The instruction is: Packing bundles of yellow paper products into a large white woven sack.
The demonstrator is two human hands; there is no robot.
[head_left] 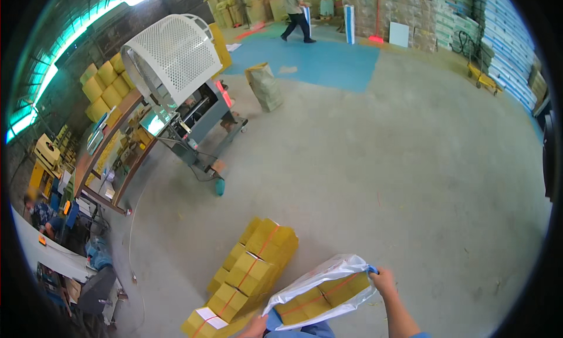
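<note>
The right hand [384, 282] has its grip closed on one end of the white plastic bag [337, 263], the left hand [255, 326] on the other. Yellow boxes tied with red string [306, 303] lie inside, lengthwise between both hands.

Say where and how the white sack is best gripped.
Likely by opposite ends of the white sack, one hand from either side: its thin-edged mouth gapes upward around yellow packs. The right hand grips its blue corner, the left hand the other end.

Industrial workshop with storage: machine with perforated white guard [180, 59], upper left; stacked packages [509, 36] and yellow trolley [484, 80], upper right.
</note>
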